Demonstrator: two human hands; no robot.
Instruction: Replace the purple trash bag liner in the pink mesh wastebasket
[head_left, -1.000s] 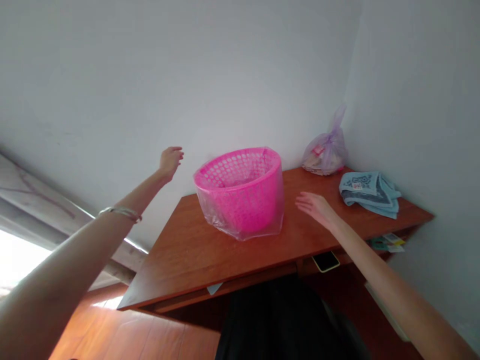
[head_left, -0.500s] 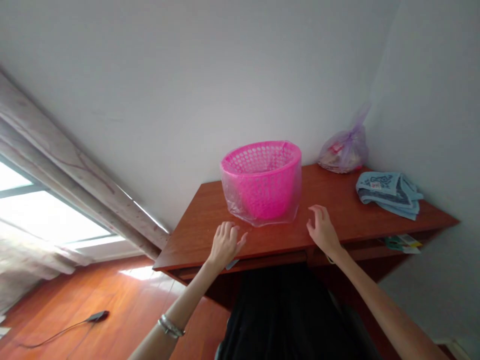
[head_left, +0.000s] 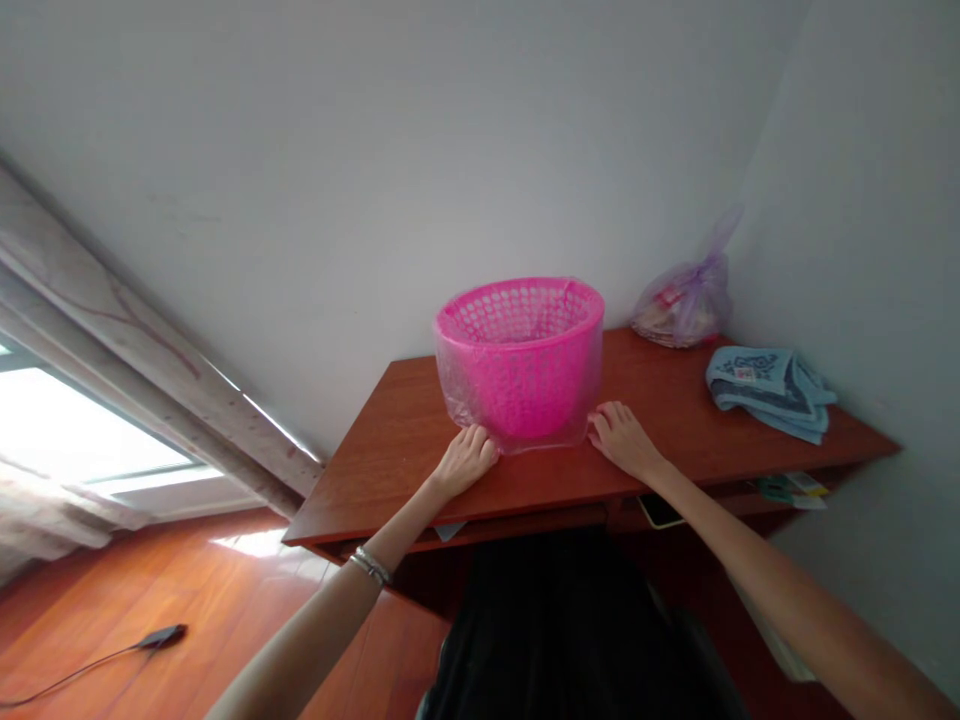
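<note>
A pink plastic basket with a pattern of holes stands upright on the brown desk. Clear plastic film covers its outside and hangs loose around its base. My left hand is closed on the lower left of this film, near the desktop. On the other side, my right hand pinches the film at the lower right. The fingertips of both hands are partly hidden.
A tied purple plastic bag with things inside sits at the back right, near a folded blue towel. Small items lie in the open shelf under the desktop. A black adapter with a cable rests on the floor. Curtains hang at left.
Both hands have moved in to the basket's base and closed on the plastic film; before, they hovered apart from it with fingers loosely curled. The view has shifted slightly.
</note>
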